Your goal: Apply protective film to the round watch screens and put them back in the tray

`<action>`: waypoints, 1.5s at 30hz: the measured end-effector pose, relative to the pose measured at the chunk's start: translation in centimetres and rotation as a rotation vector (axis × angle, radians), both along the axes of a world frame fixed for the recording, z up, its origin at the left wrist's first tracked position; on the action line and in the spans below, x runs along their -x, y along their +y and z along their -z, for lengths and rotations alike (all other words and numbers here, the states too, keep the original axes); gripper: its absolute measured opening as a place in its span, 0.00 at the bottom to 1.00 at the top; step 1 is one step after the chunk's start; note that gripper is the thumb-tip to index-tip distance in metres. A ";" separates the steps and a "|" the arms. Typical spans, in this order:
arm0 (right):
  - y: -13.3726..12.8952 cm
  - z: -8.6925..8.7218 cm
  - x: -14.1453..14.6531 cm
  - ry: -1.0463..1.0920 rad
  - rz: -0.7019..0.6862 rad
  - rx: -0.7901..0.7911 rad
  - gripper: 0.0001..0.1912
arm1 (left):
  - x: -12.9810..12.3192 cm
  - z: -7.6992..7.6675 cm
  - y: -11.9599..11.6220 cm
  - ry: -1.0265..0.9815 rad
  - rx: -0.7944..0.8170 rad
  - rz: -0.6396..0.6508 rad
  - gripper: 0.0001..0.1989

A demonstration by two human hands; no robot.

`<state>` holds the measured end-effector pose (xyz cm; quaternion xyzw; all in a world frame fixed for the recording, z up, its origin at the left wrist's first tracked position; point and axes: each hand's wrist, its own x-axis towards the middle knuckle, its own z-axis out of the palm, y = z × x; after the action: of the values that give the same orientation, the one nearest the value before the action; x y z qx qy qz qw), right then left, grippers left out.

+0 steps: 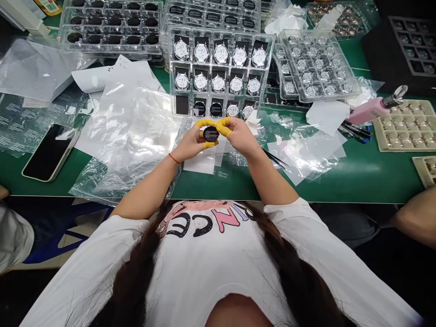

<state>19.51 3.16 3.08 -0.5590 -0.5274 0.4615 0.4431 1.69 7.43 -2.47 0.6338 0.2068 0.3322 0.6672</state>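
A round watch point(211, 133), its face-up side covered by a black disc with small white print, is held up over the table's front part. My left hand point(192, 141) grips it by the edge between yellow-covered fingertips. At its upper right edge, the yellow-covered thumb and finger of my right hand point(240, 135) are pinched together, touching it. Just beyond is a clear plastic tray point(269, 68) with rows of silver watches; two in its front row carry black discs, and one front pocket shows only a black liner. Sheets of white paper point(199, 164) lie under my hands.
Crumpled plastic film and papers point(126, 122) and a phone point(51, 152) lie to the left. Black tweezers point(276, 159) rest by my right forearm. Further right are a pink bottle point(368, 110), pens point(356, 131) and a beige tray point(405, 122). Stacked trays point(316, 66) stand behind.
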 end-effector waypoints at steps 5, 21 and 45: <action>-0.2 0.4 0.4 0.009 0.023 -0.021 0.06 | 0.1 0.1 0.0 0.019 -0.033 -0.009 0.33; -0.7 0.4 0.8 -0.149 0.095 -0.116 0.02 | -0.1 -0.4 -0.3 0.007 -0.003 -0.028 0.32; -1.1 0.2 1.2 -0.280 0.142 -0.191 0.02 | -0.1 -0.1 -0.1 0.047 -0.053 -0.004 0.33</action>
<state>18.31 2.02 2.85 -0.6089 -0.5847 0.2948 0.4477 1.76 7.30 -2.36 0.6585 0.2145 0.3240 0.6445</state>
